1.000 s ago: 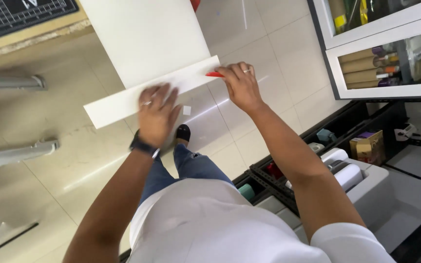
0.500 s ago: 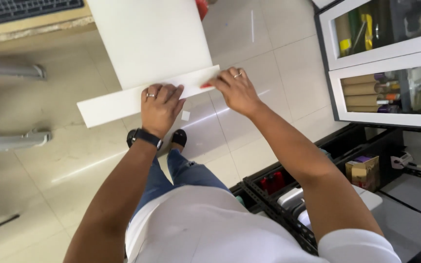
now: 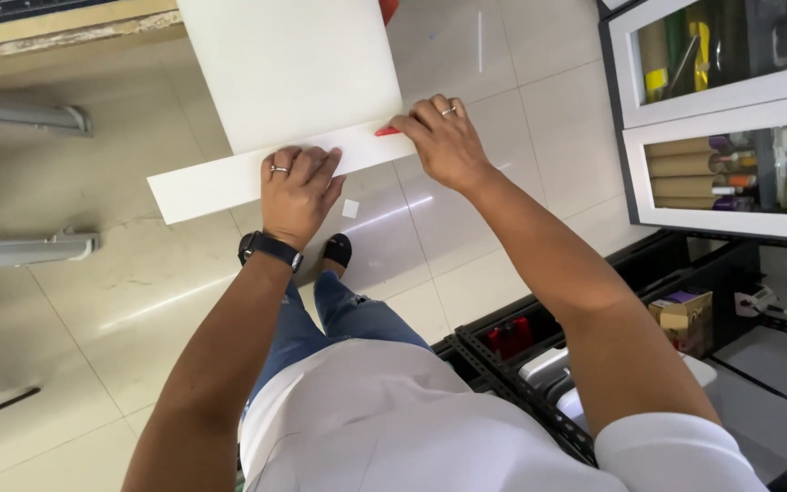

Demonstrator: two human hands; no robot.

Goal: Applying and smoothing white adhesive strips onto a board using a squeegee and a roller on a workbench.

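A large white sheet (image 3: 289, 68) lies above the tiled floor, and a long white strip (image 3: 207, 182) lies across its near edge. My left hand (image 3: 298, 187), with a ring and a black wristwatch, presses flat on the strip near its middle. My right hand (image 3: 444, 137), also ringed, rests at the strip's right end with fingers closed on a small red tool (image 3: 386, 131), of which only the tip shows.
A glass-door cabinet (image 3: 721, 109) with rolls and bottles stands at the right. Black shelving (image 3: 539, 364) with red items, a cardboard box (image 3: 685, 319) and white containers sits low right. Grey metal legs (image 3: 25, 251) lie at the left. A small white scrap (image 3: 350, 209) lies on the floor.
The view has shifted slightly. My left hand has slid a little to the right along the strip, and my right hand has stayed at the strip's right end with the red tool.
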